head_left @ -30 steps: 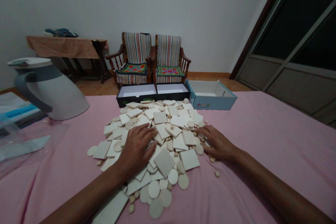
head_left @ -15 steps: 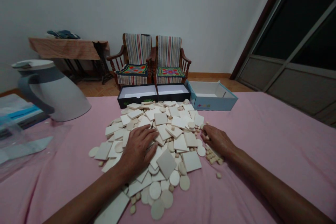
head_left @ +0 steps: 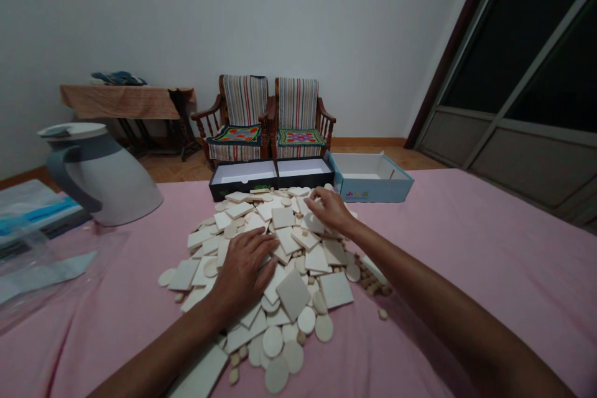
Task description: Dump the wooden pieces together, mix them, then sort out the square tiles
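Observation:
A heap of pale, unpainted wooden squares, discs and small blocks point(head_left: 292, 300) spreads over the pink cloth. My left hand point(head_left: 247, 264) lies palm down on the heap's left side, fingers stretched out. Over the far right part of the heap is my right hand point(head_left: 330, 208), its fingers bent and slightly apart. Just below those fingers sits a pale wooden disc point(head_left: 313, 222), and I see no piece clearly gripped. Small wooden blocks point(head_left: 372, 284) lie by the heap's right edge, partly hidden by my right forearm, with a pale flat piece point(head_left: 375, 270) among them.
Behind the heap stand two black open boxes point(head_left: 245, 188) point(head_left: 305, 181) and a light-blue open box point(head_left: 373, 189). A white and grey jug point(head_left: 116, 183) is at the left, near crumpled clear plastic point(head_left: 51, 277). Two wooden armchairs point(head_left: 242, 102) point(head_left: 298, 106) stand beyond the table.
My right hand has moved left and away from me, from the small blocks to the heap's far part. A disc now shows beneath it. The left hand has stayed in place.

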